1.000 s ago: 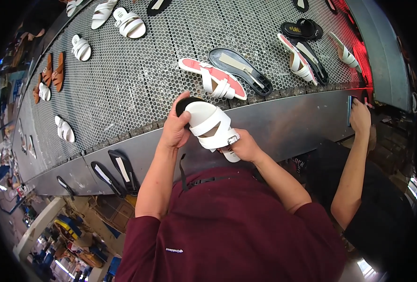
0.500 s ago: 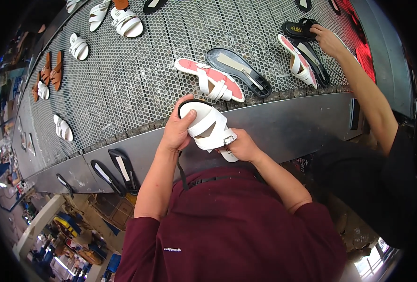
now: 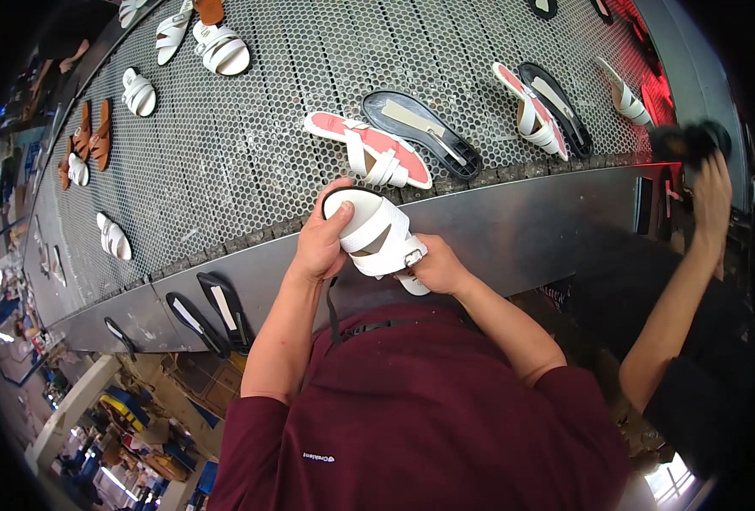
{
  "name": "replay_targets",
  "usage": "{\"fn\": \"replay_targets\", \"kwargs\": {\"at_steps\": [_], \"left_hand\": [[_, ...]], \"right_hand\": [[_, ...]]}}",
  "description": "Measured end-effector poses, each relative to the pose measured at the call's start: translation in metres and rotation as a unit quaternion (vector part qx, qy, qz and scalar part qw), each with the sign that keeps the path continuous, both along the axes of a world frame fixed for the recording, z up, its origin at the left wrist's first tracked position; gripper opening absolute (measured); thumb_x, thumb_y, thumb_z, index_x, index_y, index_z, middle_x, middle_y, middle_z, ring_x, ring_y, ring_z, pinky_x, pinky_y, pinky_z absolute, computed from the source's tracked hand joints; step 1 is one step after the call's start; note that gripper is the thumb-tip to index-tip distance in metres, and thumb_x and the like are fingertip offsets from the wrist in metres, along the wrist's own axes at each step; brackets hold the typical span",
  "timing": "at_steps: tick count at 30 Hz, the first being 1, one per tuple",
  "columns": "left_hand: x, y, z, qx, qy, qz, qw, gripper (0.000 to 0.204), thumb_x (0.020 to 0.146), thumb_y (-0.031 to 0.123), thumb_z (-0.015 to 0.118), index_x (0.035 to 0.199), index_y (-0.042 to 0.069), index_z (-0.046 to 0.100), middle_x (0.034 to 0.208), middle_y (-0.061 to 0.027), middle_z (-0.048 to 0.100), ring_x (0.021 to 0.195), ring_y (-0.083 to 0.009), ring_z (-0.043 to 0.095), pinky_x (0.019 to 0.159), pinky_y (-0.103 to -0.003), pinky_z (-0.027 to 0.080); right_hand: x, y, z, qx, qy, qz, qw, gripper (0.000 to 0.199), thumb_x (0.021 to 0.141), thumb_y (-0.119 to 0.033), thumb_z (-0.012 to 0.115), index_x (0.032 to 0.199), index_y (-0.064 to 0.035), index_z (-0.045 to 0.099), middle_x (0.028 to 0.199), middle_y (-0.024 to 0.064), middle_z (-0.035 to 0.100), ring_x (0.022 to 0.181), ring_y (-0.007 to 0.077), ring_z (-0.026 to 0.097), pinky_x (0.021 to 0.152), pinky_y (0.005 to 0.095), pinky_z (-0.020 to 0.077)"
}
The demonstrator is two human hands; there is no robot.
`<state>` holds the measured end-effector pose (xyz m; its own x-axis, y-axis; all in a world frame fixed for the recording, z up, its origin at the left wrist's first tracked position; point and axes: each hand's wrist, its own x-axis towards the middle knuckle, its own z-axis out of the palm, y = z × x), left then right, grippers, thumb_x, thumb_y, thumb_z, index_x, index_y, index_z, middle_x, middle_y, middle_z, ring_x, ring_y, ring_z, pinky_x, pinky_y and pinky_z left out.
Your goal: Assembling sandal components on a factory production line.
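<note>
A white strappy sandal (image 3: 371, 223) with a silver buckle is between my two hands, in front of my body and just off the near edge of the belt. My left hand (image 3: 320, 243) grips its toe end, thumb pressed on the footbed. My right hand (image 3: 441, 266) is closed round the buckle side near the heel; some of its fingers are hidden. Just beyond lie a white sandal with a pink underside (image 3: 331, 126) and a black outsole (image 3: 428, 128) with a pale strip.
The mesh conveyor belt (image 3: 258, 145) carries other white sandals (image 3: 223, 49), brown sandals (image 3: 101, 136) and another pink-bottomed sandal (image 3: 526, 106). Black outsoles (image 3: 224, 307) lean along the metal side panel (image 3: 522, 221). At right, a co-worker's hand (image 3: 712, 196) holds a black sandal (image 3: 680, 145).
The things on the belt have shifted slightly left. The co-worker's hand has lifted a black sandal off the belt and swung it right. My hands hold nearly the same pose.
</note>
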<state>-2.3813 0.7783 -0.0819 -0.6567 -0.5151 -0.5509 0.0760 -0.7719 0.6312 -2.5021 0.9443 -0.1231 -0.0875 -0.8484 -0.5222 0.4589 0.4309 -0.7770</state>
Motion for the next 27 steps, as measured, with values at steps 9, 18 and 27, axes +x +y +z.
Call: {"fn": "replay_targets", "kwargs": {"at_steps": [9,18,27], "left_hand": [[0.004,-0.015,0.024,-0.187,-0.173,-0.219,0.942,0.026,0.091,0.012,0.058,0.113,-0.001,0.060,0.103,-0.0084,0.066,0.094,-0.0150,0.062,0.083,-0.031,0.050],[0.010,0.000,0.025,-0.252,-0.196,-0.202,0.926,0.022,0.091,0.012,0.059,0.107,-0.002,0.065,0.099,-0.0070,0.068,0.089,-0.0139,0.063,0.079,-0.029,0.050],[0.002,-0.026,0.038,-0.268,-0.238,-0.309,0.881,0.024,0.089,0.017,0.059,0.102,-0.002,0.066,0.089,-0.0073,0.068,0.080,-0.0131,0.062,0.074,-0.029,0.049]], "right_hand": [[-0.008,0.002,-0.003,0.015,0.058,0.028,0.998,0.014,0.081,-0.002,0.061,0.094,0.0002,0.064,0.083,0.0052,0.066,0.074,0.0105,0.059,0.069,0.0297,0.0498],[-0.021,0.003,0.007,-0.018,0.127,0.074,0.989,0.014,0.082,-0.010,0.063,0.091,-0.0001,0.065,0.084,0.0095,0.068,0.075,0.0138,0.062,0.072,0.0313,0.0501],[-0.043,0.003,0.018,-0.037,0.216,0.183,0.958,0.021,0.081,-0.021,0.065,0.092,-0.0030,0.065,0.089,0.0175,0.066,0.083,0.0327,0.065,0.074,0.0358,0.0493]]}}
